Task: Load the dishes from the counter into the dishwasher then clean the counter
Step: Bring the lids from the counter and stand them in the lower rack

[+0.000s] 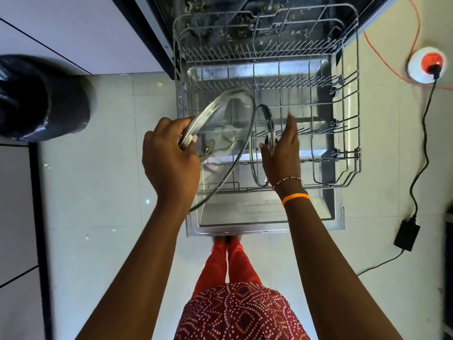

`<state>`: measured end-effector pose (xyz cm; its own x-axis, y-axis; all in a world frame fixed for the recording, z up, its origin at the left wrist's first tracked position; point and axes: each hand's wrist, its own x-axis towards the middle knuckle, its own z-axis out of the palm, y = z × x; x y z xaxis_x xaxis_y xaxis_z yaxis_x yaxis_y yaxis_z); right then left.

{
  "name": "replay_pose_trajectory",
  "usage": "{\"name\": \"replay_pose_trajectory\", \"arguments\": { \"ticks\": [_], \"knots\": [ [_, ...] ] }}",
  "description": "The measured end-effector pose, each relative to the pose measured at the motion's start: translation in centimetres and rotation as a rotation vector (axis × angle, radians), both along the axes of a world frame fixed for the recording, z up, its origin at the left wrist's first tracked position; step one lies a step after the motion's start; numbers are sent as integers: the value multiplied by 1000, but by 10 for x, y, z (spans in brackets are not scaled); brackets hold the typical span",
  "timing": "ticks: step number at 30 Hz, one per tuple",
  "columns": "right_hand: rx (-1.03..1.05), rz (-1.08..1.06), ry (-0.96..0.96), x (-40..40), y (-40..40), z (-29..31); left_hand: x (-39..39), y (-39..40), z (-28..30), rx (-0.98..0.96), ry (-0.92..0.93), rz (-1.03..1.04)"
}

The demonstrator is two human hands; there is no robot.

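The dishwasher's lower wire rack (348,133) is pulled out over the open door (264,217). My left hand (169,155) grips the metal rim of a large glass lid (220,123), held tilted above the rack's left side. A smaller glass lid (263,133) stands on edge in the rack near the middle. My right hand (282,150), fingers extended, rests against that small lid's right side with the thumb at its face. The rest of the rack holds nothing visible.
A black bin bag (41,99) sits on the floor at left beside white cabinets (73,33). An orange cable (392,57), a white socket reel (426,65) and a black power adapter (407,234) lie on the floor at right.
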<state>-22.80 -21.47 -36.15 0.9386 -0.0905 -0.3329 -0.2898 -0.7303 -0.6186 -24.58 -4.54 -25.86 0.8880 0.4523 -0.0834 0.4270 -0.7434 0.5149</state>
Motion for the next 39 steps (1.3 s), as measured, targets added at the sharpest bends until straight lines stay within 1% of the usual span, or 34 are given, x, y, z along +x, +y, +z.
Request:
{"name": "replay_pose_trajectory", "arguments": {
  "ticks": [2,3,4,5,7,8,9,12,15,16,18,20,21,23,24,26,27,29,32,36,39],
  "knots": [
    [-20,125,-266,16,1,22,6,-2,6,18,-54,-77],
    [-40,207,-345,25,0,34,9,-4,10,33,-82,-141],
    [-55,301,-384,34,0,44,11,-5,14,51,-109,-212],
    [-55,396,-381,42,-2,51,13,-5,19,71,-131,-276],
    [-28,514,-288,50,-4,59,17,-5,28,122,-168,-356],
    [12,500,-251,48,-4,63,21,-5,32,142,-192,-379],
    [56,442,-262,44,-3,66,25,-5,37,154,-223,-400],
    [125,256,-441,34,-4,76,40,-10,48,153,-356,-467],
    [86,112,-608,35,-20,88,44,-25,60,161,-490,-432],
    [69,57,-625,36,-29,92,43,-32,63,139,-507,-400],
    [32,-46,-624,34,-47,99,38,-42,61,29,-501,-378],
    [0,-147,-596,28,-64,102,33,-50,44,-112,-391,-445],
    [-13,-195,-576,23,-71,102,29,-54,32,-200,-271,-494],
    [-27,-288,-504,13,-80,97,23,-63,9,-373,95,-568],
    [-33,-341,-456,8,-83,93,18,-68,-2,-424,295,-598],
    [-35,-454,-374,1,-88,83,10,-74,-20,-439,618,-661],
    [-36,-509,-350,-1,-89,79,8,-76,-25,-415,712,-694],
    [-65,-595,-284,-4,-90,69,7,-80,-30,-380,783,-719],
    [-114,-661,-193,-7,-89,56,8,-81,-38,-404,786,-667],
    [-124,-720,-228,-7,-88,52,7,-83,-51,-503,823,-572],
    [-98,-759,-301,-6,-86,55,3,-87,-57,-520,848,-545]
  ]
}}
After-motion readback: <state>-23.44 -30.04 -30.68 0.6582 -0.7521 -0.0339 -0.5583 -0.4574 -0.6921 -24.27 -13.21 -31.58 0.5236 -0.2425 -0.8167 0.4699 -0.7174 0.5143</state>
